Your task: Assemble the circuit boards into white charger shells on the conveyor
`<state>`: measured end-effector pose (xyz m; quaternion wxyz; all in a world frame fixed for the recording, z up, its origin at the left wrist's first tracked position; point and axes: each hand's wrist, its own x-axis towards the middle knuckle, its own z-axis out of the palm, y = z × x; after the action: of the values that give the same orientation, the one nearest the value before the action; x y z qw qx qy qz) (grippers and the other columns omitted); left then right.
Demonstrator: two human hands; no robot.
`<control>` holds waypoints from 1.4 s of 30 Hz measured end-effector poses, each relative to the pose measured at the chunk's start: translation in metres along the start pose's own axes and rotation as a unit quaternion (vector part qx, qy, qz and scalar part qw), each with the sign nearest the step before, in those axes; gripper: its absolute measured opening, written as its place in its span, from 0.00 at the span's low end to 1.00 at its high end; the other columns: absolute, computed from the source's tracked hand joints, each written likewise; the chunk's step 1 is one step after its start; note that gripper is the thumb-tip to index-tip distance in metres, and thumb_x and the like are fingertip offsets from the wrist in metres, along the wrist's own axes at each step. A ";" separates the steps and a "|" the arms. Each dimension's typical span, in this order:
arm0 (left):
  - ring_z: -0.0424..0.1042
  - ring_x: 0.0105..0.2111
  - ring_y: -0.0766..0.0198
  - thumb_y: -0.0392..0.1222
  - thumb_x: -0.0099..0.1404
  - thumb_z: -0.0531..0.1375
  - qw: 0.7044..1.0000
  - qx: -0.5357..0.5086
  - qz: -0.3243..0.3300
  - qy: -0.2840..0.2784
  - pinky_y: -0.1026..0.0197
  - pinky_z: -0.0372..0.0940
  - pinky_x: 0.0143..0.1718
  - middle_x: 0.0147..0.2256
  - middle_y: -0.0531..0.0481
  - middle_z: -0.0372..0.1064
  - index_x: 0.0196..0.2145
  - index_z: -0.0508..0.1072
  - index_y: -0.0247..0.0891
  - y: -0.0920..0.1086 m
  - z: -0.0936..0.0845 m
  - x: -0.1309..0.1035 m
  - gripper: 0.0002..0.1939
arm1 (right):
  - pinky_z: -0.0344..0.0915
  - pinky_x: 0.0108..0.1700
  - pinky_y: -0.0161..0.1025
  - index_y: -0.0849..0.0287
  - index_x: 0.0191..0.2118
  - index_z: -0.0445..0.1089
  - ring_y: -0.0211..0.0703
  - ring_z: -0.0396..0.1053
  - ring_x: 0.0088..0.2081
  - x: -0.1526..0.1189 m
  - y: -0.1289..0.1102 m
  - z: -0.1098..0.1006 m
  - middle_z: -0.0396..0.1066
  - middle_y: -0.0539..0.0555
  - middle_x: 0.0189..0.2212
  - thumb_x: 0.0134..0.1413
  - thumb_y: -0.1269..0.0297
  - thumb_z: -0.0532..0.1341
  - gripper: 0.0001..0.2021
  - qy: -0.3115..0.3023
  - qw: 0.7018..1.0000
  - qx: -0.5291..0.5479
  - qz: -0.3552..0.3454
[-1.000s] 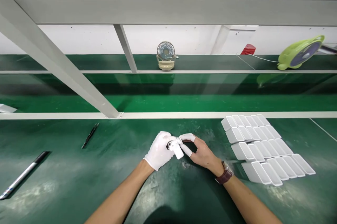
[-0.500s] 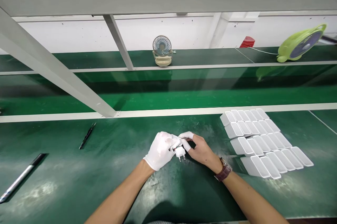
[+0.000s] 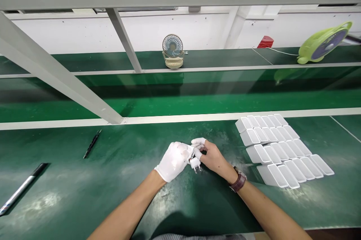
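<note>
In a white glove, my left hand (image 3: 175, 160) is closed around a small white power adapter (image 3: 194, 163), whose two-pin plug points down toward me. Part of the adapter is hidden behind the glove. My right hand (image 3: 212, 156) wears white finger cots on its thumb and fingertips and a dark red watch strap at the wrist. Its thumb and fingertips are bent close together against a white piece at the left fingertips; whether this belongs to the adapter I cannot tell. Both hands meet just above the green bench top (image 3: 126, 195).
Rows of white rectangular pieces (image 3: 278, 153) stand to the right. At left lie a black pen (image 3: 92, 144) and a silver and black stick (image 3: 24, 188). A slanted white post (image 3: 64, 74) rises at left. A small fan (image 3: 172, 50) and a green fan (image 3: 323, 44) are on the far shelf.
The adapter has shifted slightly right and turned a little, its pins now pointing more down-right. Both hands stay together. The view has tilted slightly.
</note>
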<state>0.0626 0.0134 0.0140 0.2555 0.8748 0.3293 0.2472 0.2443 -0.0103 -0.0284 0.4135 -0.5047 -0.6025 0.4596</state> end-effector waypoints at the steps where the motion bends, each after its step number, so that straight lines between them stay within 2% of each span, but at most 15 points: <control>1: 0.62 0.20 0.70 0.30 0.68 0.50 1.000 0.001 0.004 -0.011 0.64 0.51 0.23 0.21 0.54 0.66 0.21 0.66 0.35 -0.001 0.001 0.000 0.18 | 0.72 0.43 0.38 0.56 0.51 0.69 0.40 0.74 0.39 0.000 0.000 0.000 0.75 0.53 0.41 0.52 0.75 0.58 0.20 0.000 1.000 0.002 0.002; 6: 0.59 0.20 0.70 0.30 0.61 0.55 0.998 0.043 0.016 -0.031 0.63 0.47 0.23 0.20 0.55 0.62 0.20 0.64 0.35 -0.005 0.003 0.001 0.12 | 0.69 0.37 0.35 0.56 0.52 0.68 0.36 0.70 0.33 0.000 0.004 0.004 0.73 0.49 0.34 0.50 0.76 0.58 0.22 -0.004 1.000 0.017 0.017; 9: 0.60 0.20 0.69 0.30 0.62 0.55 0.998 0.050 0.013 -0.040 0.63 0.48 0.24 0.20 0.54 0.63 0.21 0.65 0.36 -0.006 0.003 0.000 0.12 | 0.69 0.34 0.34 0.56 0.53 0.67 0.36 0.69 0.32 0.000 0.005 0.004 0.72 0.49 0.33 0.51 0.74 0.58 0.21 -0.010 0.999 0.033 0.025; 13: 0.62 0.21 0.68 0.33 0.66 0.54 0.998 0.051 0.013 -0.042 0.62 0.48 0.24 0.22 0.54 0.66 0.23 0.68 0.36 -0.005 -0.001 0.001 0.13 | 0.72 0.39 0.37 0.57 0.52 0.66 0.38 0.73 0.36 0.001 0.001 -0.002 0.74 0.53 0.38 0.53 0.71 0.59 0.19 -0.039 0.997 0.063 0.025; 16: 0.60 0.20 0.69 0.35 0.67 0.53 0.998 0.059 0.008 -0.033 0.62 0.47 0.24 0.21 0.54 0.65 0.21 0.65 0.36 -0.003 -0.005 0.002 0.15 | 0.73 0.43 0.40 0.58 0.51 0.66 0.41 0.75 0.39 0.001 -0.006 -0.010 0.75 0.54 0.39 0.57 0.68 0.58 0.16 -0.063 0.995 0.078 0.026; 19: 0.59 0.20 0.69 0.34 0.68 0.53 0.998 0.056 -0.007 -0.033 0.61 0.47 0.24 0.20 0.54 0.64 0.21 0.63 0.37 -0.002 -0.008 0.002 0.17 | 0.71 0.46 0.42 0.56 0.47 0.69 0.42 0.75 0.41 0.000 -0.016 -0.016 0.75 0.54 0.39 0.61 0.70 0.55 0.11 -0.060 0.998 0.005 -0.011; 23: 0.59 0.21 0.69 0.32 0.68 0.50 0.997 0.068 -0.019 -0.035 0.61 0.48 0.26 0.22 0.55 0.64 0.22 0.63 0.37 -0.001 -0.011 0.001 0.16 | 0.69 0.46 0.42 0.55 0.41 0.72 0.43 0.72 0.40 -0.001 -0.021 -0.023 0.74 0.53 0.37 0.60 0.75 0.53 0.12 -0.033 0.983 -0.126 -0.131; 28: 0.58 0.22 0.67 0.30 0.68 0.50 0.992 0.122 -0.002 -0.036 0.59 0.46 0.27 0.22 0.54 0.63 0.23 0.64 0.38 -0.002 -0.014 0.001 0.15 | 0.68 0.46 0.45 0.52 0.49 0.73 0.46 0.70 0.43 0.000 -0.013 -0.030 0.73 0.55 0.41 0.57 0.79 0.53 0.20 -0.062 0.949 -0.210 -0.229; 32: 0.57 0.23 0.66 0.31 0.67 0.51 0.989 0.145 -0.003 -0.030 0.58 0.45 0.28 0.23 0.54 0.63 0.23 0.64 0.38 -0.004 -0.014 0.000 0.14 | 0.68 0.45 0.47 0.50 0.53 0.72 0.48 0.69 0.42 -0.001 -0.011 -0.031 0.73 0.56 0.42 0.56 0.80 0.52 0.24 -0.085 0.927 -0.271 -0.244; 37: 0.55 0.21 0.66 0.33 0.67 0.52 0.992 0.123 -0.010 -0.032 0.59 0.45 0.27 0.20 0.55 0.59 0.22 0.63 0.38 -0.010 -0.007 -0.004 0.14 | 0.68 0.46 0.49 0.54 0.50 0.74 0.50 0.69 0.43 -0.005 -0.014 -0.028 0.72 0.58 0.40 0.54 0.80 0.53 0.23 -0.098 0.922 -0.295 -0.229; 42: 0.63 0.29 0.61 0.35 0.65 0.55 0.987 0.148 -0.045 0.048 0.60 0.57 0.33 0.27 0.50 0.65 0.35 0.70 0.37 -0.014 0.002 -0.012 0.04 | 0.68 0.48 0.52 0.58 0.47 0.73 0.52 0.68 0.45 -0.008 -0.022 -0.024 0.71 0.60 0.41 0.54 0.81 0.52 0.20 -0.106 0.923 -0.302 -0.213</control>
<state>0.0496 0.0136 0.0008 0.1182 0.8741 0.4133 0.2260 0.2638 -0.0161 -0.0012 0.2637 -0.4138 -0.8463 0.2077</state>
